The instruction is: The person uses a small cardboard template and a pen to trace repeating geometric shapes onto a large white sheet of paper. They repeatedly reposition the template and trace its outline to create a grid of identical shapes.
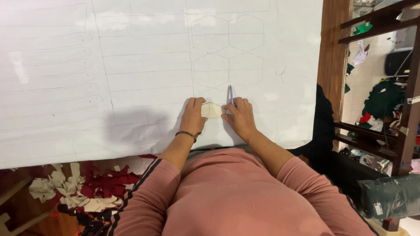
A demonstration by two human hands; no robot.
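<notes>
A large white sheet (pixel 144 74) covers the table, marked with pencilled long strips and several hexagon outlines. My left hand (pixel 193 116) presses a small cream hexagon template (pixel 211 110) flat on the sheet near its front edge. My right hand (pixel 239 116) grips a blue pen (pixel 230 94), its tip at the template's upper right edge, fingers also touching the template's right side. A dark bracelet sits on my left wrist.
Red, white and black fabric scraps (pixel 83 192) lie on the floor at lower left. Wooden shelving (pixel 385 26) with clothes stands to the right, and a dark green wrapped roll (pixel 389 196) lies at lower right. A wooden post (pixel 333 52) borders the sheet.
</notes>
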